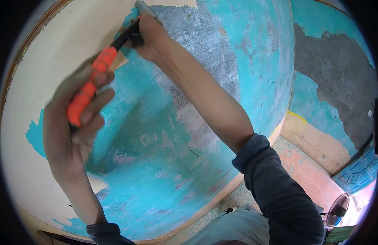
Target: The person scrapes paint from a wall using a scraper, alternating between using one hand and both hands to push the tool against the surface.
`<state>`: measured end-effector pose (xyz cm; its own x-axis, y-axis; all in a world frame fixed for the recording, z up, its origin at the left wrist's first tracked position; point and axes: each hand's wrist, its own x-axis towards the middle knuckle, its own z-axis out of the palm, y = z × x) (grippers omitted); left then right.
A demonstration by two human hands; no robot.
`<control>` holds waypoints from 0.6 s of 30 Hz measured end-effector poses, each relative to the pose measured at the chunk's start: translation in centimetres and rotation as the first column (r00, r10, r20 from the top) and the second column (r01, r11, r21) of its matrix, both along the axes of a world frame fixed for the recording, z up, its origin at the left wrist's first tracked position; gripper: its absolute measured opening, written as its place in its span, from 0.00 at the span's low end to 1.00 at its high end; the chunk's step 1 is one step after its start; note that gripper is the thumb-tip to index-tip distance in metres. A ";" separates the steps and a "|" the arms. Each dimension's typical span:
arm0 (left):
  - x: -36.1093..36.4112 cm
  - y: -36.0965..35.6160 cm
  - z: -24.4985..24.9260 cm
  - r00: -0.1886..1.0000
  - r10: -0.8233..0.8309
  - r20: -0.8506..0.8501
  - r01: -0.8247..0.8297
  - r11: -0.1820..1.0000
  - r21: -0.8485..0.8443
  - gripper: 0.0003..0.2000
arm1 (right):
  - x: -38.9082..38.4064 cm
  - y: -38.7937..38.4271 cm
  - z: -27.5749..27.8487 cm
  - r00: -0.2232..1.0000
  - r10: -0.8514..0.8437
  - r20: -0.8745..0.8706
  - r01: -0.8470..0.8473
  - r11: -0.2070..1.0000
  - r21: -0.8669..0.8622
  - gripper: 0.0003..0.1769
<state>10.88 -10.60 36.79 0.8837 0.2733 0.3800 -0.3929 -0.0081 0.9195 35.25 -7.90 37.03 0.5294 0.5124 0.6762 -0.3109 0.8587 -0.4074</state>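
Observation:
A long scraper with an orange grip (pixel 104 60) and a black shaft slants up across the wall (pixel 148 134). My left hand (pixel 58 122) is wrapped round the lower part of the orange grip, its fingers curled and slightly blurred. At the upper end, my right hand (pixel 151 36) grips the scraper close to its grey blade (pixel 144 7); its fingers are partly hidden behind the hand. The blade lies against the wall where cream paint (pixel 82 24) meets turquoise paint (pixel 127 81) and a scratched grey patch (pixel 189 36).
Nails (pixel 194 153) stick out of the wall. To the right is an adjoining wall with a bare grey patch (pixel 332 61). Below run a tan skirting strip (pixel 197 214) and speckled floor (pixel 234 198). A round, dark-centred object (pixel 338 209) and blue patterned material (pixel 358 171) are at lower right.

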 end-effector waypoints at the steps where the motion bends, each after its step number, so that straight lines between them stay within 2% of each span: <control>1: -0.6 -0.7 -1.0 1.000 -0.017 0.025 0.018 0.999 -0.047 0.23 | -0.7 -0.6 -0.5 1.000 0.029 0.011 -0.029 0.999 -0.032 0.14; 3: -0.8 -1.1 -1.5 0.998 -0.031 0.048 0.035 0.995 -0.093 0.23 | -1.3 -1.2 -1.2 0.999 0.039 -0.014 -0.040 0.998 -0.039 0.14; 5: -0.6 -1.1 -1.5 0.993 -0.092 0.070 0.105 0.972 -0.210 0.19 | -1.2 -1.7 -1.2 0.998 0.049 -0.042 -0.051 0.997 -0.057 0.14; 6: -0.1 -0.8 -1.2 0.994 -0.089 0.066 0.101 0.972 -0.213 0.19 | -0.9 -2.0 -0.5 0.998 0.011 -0.058 -0.014 0.998 -0.056 0.15; 7: 0.8 -0.1 -0.7 0.980 -0.189 0.055 0.197 0.954 -0.228 0.17 | -0.1 -1.8 0.2 0.997 -0.028 -0.073 0.024 0.998 -0.055 0.16; 8: 1.6 0.5 -0.3 0.956 -0.289 0.047 0.291 0.925 -0.242 0.16 | 1.4 -1.0 0.7 0.999 -0.042 0.002 0.042 0.999 -0.029 0.22; 9: 2.1 1.6 0.1 0.956 -0.288 0.048 0.291 0.926 -0.241 0.16 | 2.0 -0.8 0.8 0.999 -0.041 0.004 0.041 0.999 -0.028 0.22; 11: 2.5 3.4 0.8 0.808 -0.586 -0.068 0.581 0.810 -0.077 0.14 | 2.7 -0.9 0.9 0.996 0.090 0.019 -0.090 0.996 0.009 0.16; 12: 1.7 1.9 0.2 0.808 -0.586 -0.063 0.581 0.810 -0.075 0.14 | 2.0 -1.2 0.4 0.996 0.090 0.024 -0.090 0.996 0.007 0.16; 13: 0.2 -1.0 -1.0 0.920 -0.390 0.041 0.389 0.895 -0.217 0.14 | 0.6 -1.7 -0.5 0.994 0.111 0.017 -0.111 0.993 -0.042 0.15; 14: -0.7 -2.8 -1.9 0.981 -0.161 0.109 0.190 0.909 -0.370 0.14 | -0.3 -2.2 -1.1 0.991 0.131 0.010 -0.130 0.988 -0.088 0.15; 18: -0.9 -2.9 -2.4 0.978 -0.146 0.151 0.195 0.900 -0.391 0.12 | -0.9 -2.6 -0.9 0.993 0.117 0.012 -0.114 0.983 -0.143 0.15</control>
